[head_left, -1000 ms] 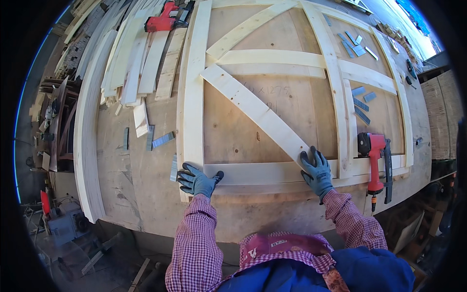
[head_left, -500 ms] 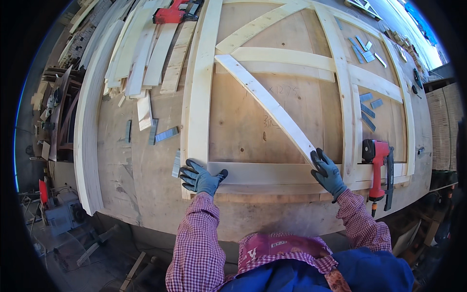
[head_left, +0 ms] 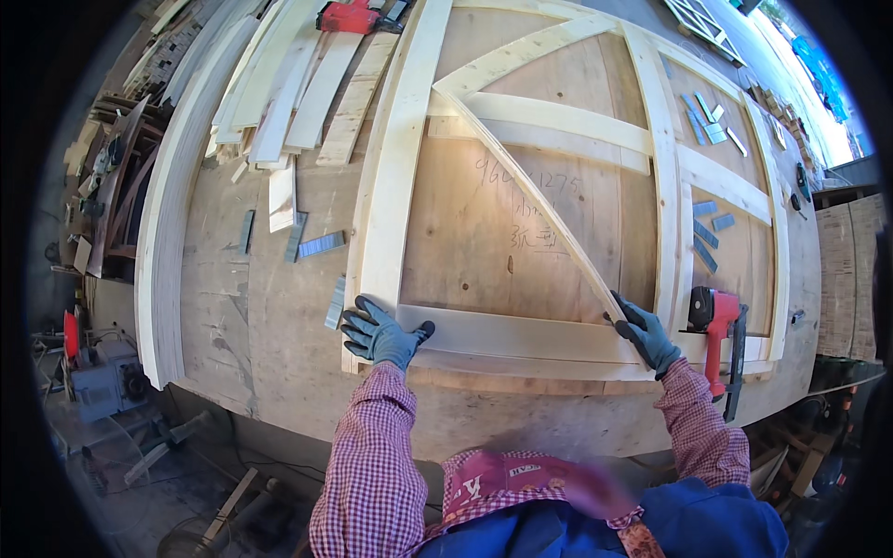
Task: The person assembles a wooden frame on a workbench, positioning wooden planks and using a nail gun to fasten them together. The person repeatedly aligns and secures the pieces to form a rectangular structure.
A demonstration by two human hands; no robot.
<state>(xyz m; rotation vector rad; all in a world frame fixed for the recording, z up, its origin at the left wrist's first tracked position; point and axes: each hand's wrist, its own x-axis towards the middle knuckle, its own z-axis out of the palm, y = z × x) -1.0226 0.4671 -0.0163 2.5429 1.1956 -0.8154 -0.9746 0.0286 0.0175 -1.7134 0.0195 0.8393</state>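
Observation:
A wooden frame of pale boards (head_left: 384, 223) lies over a plywood panel (head_left: 446, 223) with handwriting on it. My left hand (head_left: 381, 335), in a blue-grey glove, rests with fingers spread on the frame's near left corner. Across the near left bay runs a loose diagonal wooden slat (head_left: 549, 211), tipped up so that its narrow edge shows. Its near end is gripped by my gloved right hand (head_left: 648, 337), above the frame's near board (head_left: 521, 335). The slat's far end meets the frame at the left upright, beside the middle crosspiece.
A red nail gun (head_left: 714, 327) lies right of my right hand; another red nail gun (head_left: 348, 17) sits on stacked boards (head_left: 265, 102) at the far left. Staple strips (head_left: 322, 245) lie left of the frame, others (head_left: 704, 232) in its right bays. Long boards (head_left: 166, 242) line the left side.
My right hand has moved slightly right and turned the slat from its flat face onto its edge. My left hand stays spread on the corner. The whole view has shifted a little.

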